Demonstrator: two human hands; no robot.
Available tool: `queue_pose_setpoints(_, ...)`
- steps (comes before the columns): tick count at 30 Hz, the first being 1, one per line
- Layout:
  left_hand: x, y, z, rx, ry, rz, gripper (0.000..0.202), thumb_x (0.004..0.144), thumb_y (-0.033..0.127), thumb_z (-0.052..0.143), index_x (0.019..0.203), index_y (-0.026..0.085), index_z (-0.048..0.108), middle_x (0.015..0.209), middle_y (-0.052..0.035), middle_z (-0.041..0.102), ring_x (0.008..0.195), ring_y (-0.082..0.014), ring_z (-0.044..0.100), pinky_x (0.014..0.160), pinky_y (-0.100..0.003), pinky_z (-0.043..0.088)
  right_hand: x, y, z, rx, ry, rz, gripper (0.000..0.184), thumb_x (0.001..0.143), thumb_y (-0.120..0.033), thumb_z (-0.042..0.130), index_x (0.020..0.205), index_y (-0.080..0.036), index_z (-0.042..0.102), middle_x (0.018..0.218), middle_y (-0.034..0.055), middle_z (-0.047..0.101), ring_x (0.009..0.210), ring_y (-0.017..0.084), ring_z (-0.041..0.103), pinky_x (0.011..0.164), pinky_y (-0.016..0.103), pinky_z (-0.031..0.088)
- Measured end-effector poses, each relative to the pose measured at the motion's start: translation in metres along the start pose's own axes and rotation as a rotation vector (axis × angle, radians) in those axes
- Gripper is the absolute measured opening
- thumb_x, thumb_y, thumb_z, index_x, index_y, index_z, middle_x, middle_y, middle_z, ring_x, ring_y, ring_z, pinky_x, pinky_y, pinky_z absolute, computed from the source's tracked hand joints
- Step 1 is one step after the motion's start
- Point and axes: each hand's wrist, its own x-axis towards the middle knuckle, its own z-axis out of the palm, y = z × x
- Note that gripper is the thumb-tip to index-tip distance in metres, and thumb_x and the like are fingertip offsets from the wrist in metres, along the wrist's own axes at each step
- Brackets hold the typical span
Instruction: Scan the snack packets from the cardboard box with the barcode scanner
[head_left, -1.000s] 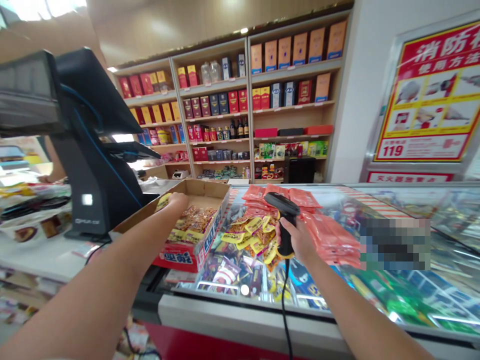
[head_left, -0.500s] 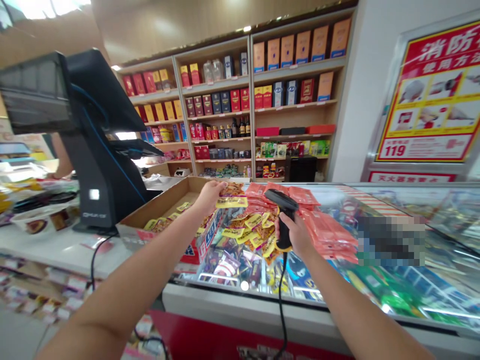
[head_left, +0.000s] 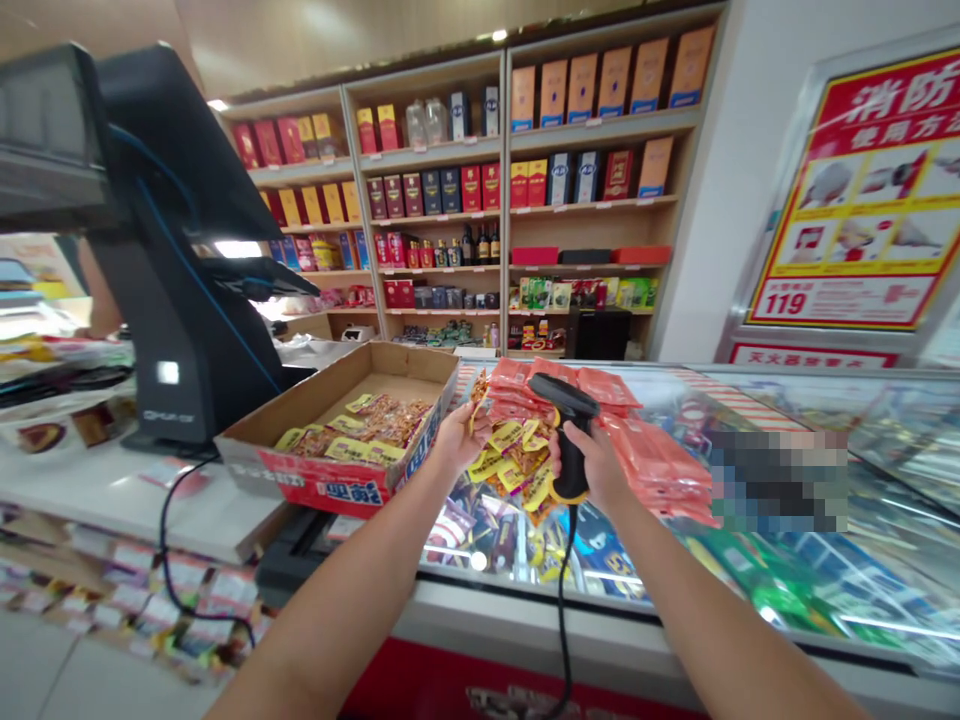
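Observation:
My right hand grips a black barcode scanner with a yellow base, its cable hanging down in front of the counter. My left hand is closed on a small yellow-and-orange snack packet, held just left of the scanner head. Below both hands lies a pile of similar yellow snack packets on the glass counter. To the left sits an open cardboard box holding more of these packets.
A stack of orange-red packets lies right of the scanner. A black register screen on a stand rises at left on the white countertop. Shelves of boxed goods line the back wall. A red fire-safety poster hangs at right.
My left hand took a packet from the cardboard box, lifted it and carried it right, and now holds it lower, close beside the scanner. The right hand kept the scanner nearly still.

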Motion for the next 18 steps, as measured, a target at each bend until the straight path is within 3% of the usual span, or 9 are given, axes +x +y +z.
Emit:
queue_pose_setpoints(3,-0.006,0.002,-0.008,-0.125,-0.095,-0.132,0.023,0.091,0.008,0.043,0.071,0.017,0.046,0.045,0.0086,0.025,0.032,-0.0042,0.021,0.034,-0.012,0.018,-0.005,-0.001,0.002,0.029,-0.129,0.093,0.039,0.068,-0.052,0.074,0.076,-0.02,0.052,0.054,-0.0022,0.06,0.039,0.011,0.051,0.038,0.022,0.042)
queue_pose_setpoints(7,-0.011,-0.007,-0.008,-0.21,-0.123,-0.145,0.028,0.093,0.007,0.038,0.067,0.018,0.039,0.046,0.0094,0.019,0.033,-0.0037,0.013,0.034,-0.01,0.015,-0.01,-0.001,0.006,-0.01,-0.249,0.134,0.04,0.067,-0.052,0.074,0.078,-0.02,0.053,0.053,-0.002,0.06,0.037,0.011,0.051,0.036,0.022,0.04)
queue_pose_setpoints(12,-0.013,-0.013,-0.006,-0.144,-0.156,-0.245,0.031,0.091,0.008,0.045,0.064,0.019,0.034,0.048,0.0096,0.011,0.035,-0.004,0.006,0.035,-0.012,0.01,-0.011,0.0,0.009,-0.046,-0.24,0.116,0.04,0.067,-0.052,0.074,0.079,-0.02,0.053,0.052,-0.0021,0.061,0.036,0.011,0.051,0.036,0.022,0.04)
queue_pose_setpoints(18,-0.01,-0.02,-0.01,-0.113,-0.227,-0.351,0.033,0.09,0.009,0.049,0.062,0.018,0.034,0.048,0.0103,0.011,0.033,-0.0026,0.009,0.035,-0.011,0.009,-0.011,0.0,0.006,-0.038,-0.235,0.131,0.04,0.066,-0.053,0.075,0.074,-0.02,0.053,0.052,-0.0017,0.06,0.037,0.011,0.052,0.036,0.022,0.041)
